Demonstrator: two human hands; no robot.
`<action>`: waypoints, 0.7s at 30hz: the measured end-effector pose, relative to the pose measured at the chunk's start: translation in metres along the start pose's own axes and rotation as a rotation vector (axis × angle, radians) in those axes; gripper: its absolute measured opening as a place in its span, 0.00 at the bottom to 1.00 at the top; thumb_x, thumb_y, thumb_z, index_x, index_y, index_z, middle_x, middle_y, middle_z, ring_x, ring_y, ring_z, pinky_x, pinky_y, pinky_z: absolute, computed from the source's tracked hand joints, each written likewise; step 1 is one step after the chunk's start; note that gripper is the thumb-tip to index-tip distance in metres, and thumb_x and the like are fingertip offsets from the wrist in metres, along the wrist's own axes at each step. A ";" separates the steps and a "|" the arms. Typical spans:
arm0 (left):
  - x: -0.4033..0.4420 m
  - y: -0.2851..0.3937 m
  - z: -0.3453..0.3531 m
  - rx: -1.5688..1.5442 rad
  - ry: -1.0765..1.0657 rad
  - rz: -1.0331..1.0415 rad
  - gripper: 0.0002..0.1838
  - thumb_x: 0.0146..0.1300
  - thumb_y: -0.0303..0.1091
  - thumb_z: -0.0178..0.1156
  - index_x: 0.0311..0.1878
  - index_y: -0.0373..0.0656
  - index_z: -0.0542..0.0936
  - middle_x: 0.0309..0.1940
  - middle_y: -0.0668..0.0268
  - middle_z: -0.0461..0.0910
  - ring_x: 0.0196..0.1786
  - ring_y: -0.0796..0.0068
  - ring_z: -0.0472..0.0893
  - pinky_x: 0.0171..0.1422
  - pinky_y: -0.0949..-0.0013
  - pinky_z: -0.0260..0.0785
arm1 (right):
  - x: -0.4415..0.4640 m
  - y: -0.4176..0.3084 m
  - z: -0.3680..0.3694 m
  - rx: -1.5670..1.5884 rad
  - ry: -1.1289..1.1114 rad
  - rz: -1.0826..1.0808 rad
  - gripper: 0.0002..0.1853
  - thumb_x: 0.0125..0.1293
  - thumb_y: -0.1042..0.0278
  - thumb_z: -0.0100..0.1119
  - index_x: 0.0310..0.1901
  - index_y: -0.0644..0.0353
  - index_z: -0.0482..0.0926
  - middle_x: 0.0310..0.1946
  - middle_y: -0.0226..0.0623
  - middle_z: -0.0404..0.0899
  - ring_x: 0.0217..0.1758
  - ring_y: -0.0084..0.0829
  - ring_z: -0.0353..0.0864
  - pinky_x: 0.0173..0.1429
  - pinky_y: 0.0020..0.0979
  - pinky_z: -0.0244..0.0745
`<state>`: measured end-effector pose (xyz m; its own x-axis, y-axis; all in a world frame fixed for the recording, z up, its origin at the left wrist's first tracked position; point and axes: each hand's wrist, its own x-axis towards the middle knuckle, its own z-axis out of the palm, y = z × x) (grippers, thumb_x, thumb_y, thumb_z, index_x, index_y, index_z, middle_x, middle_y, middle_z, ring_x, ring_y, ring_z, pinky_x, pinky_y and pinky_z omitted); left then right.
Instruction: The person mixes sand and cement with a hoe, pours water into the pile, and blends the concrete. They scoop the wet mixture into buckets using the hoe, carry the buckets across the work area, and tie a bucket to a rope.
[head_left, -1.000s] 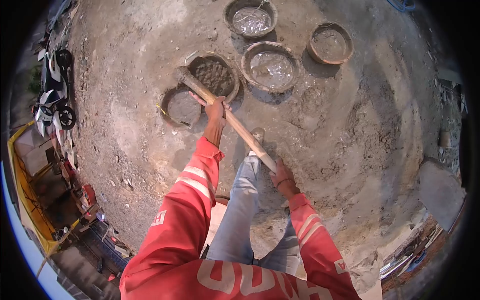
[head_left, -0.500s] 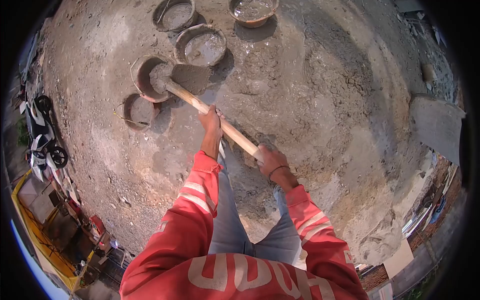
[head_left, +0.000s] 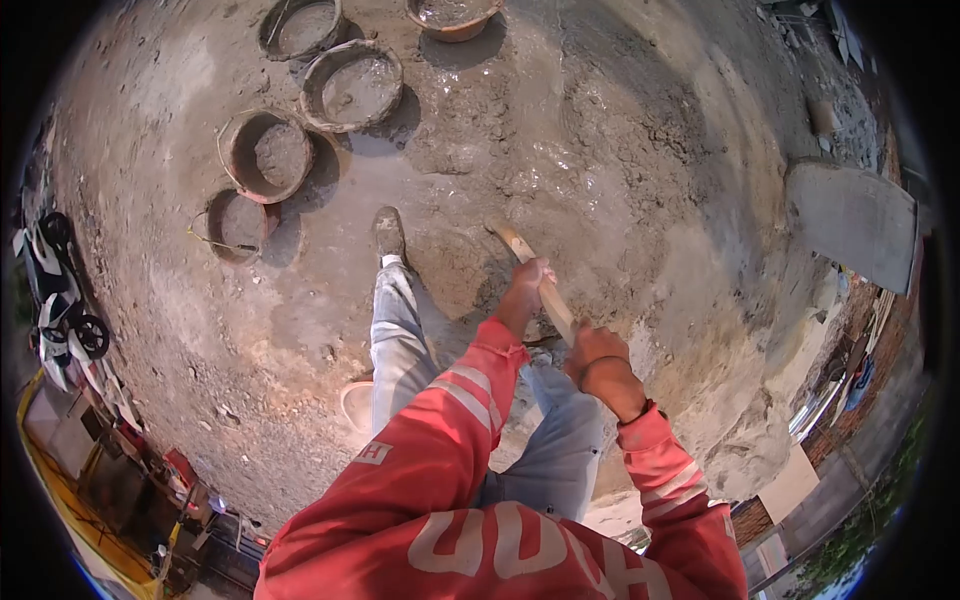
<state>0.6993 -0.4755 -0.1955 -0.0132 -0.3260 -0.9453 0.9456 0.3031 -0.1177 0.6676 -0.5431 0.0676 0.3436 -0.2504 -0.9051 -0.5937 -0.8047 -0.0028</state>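
Observation:
I grip the pale wooden handle of a hoe (head_left: pixel 557 310) with both hands. My left hand (head_left: pixel 527 290) is closed around it farther forward. Nearer my body, my right hand (head_left: pixel 600 365) is closed around the rear part of the handle. The handle's far end reaches down to wet grey mortar (head_left: pixel 630 140) on the ground. Its blade is hard to tell from the mud there. Left of the hoe, a bucket (head_left: pixel 234 165) and a smaller bucket (head_left: pixel 268 222) hold mortar.
More mortar stands in a wide pan (head_left: pixel 398 80), another pan (head_left: pixel 268 30) and a bowl (head_left: pixel 462 34) at the top. My shoe (head_left: pixel 388 230) is planted on the muddy ground. A grey sheet (head_left: pixel 850 220) lies at the right, and motorbikes (head_left: pixel 60 300) are parked at the far left.
The hoe has moved away from the bucket, back and right towards my legs. My left foot now shows forward. The bucket, tilted before, stands more upright with mortar in it.

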 end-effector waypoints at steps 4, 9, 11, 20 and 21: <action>-0.024 0.073 -0.008 -0.117 -0.176 -0.139 0.07 0.63 0.29 0.56 0.33 0.43 0.67 0.20 0.66 0.68 0.21 0.68 0.70 0.27 0.63 0.68 | -0.015 -0.084 -0.060 0.025 -0.024 -0.066 0.25 0.55 0.64 0.63 0.49 0.74 0.72 0.34 0.58 0.82 0.42 0.55 0.84 0.46 0.45 0.81; -0.087 0.208 -0.020 -0.146 -0.175 -0.119 0.06 0.63 0.30 0.56 0.34 0.45 0.68 0.21 0.67 0.70 0.21 0.68 0.71 0.28 0.61 0.70 | -0.032 -0.190 -0.118 0.094 0.046 -0.250 0.23 0.57 0.65 0.60 0.46 0.78 0.71 0.29 0.61 0.81 0.38 0.58 0.83 0.43 0.48 0.80; -0.100 0.259 -0.028 -0.155 -0.182 -0.049 0.06 0.63 0.30 0.57 0.34 0.44 0.69 0.21 0.66 0.70 0.21 0.69 0.71 0.29 0.63 0.71 | -0.048 -0.218 -0.138 0.114 0.041 -0.251 0.23 0.57 0.65 0.60 0.47 0.79 0.70 0.30 0.61 0.81 0.38 0.59 0.83 0.43 0.48 0.79; -0.196 0.449 -0.076 -0.026 0.211 0.580 0.07 0.63 0.26 0.59 0.39 0.37 0.71 0.20 0.66 0.69 0.19 0.74 0.71 0.21 0.69 0.69 | -0.028 -0.227 -0.059 0.336 0.073 -0.475 0.26 0.57 0.66 0.63 0.54 0.62 0.62 0.37 0.58 0.80 0.39 0.60 0.80 0.41 0.52 0.76; -0.194 0.462 -0.085 0.013 0.238 0.646 0.07 0.62 0.26 0.59 0.38 0.37 0.71 0.20 0.66 0.69 0.19 0.74 0.71 0.21 0.69 0.69 | 0.000 -0.233 -0.034 0.347 0.081 -0.477 0.27 0.57 0.66 0.64 0.54 0.61 0.62 0.38 0.57 0.80 0.40 0.60 0.80 0.42 0.53 0.75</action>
<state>1.1106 -0.1961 -0.0928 0.4848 0.1226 -0.8660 0.7918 0.3590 0.4941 0.8305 -0.3734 0.0830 0.6771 0.0441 -0.7346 -0.5585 -0.6192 -0.5520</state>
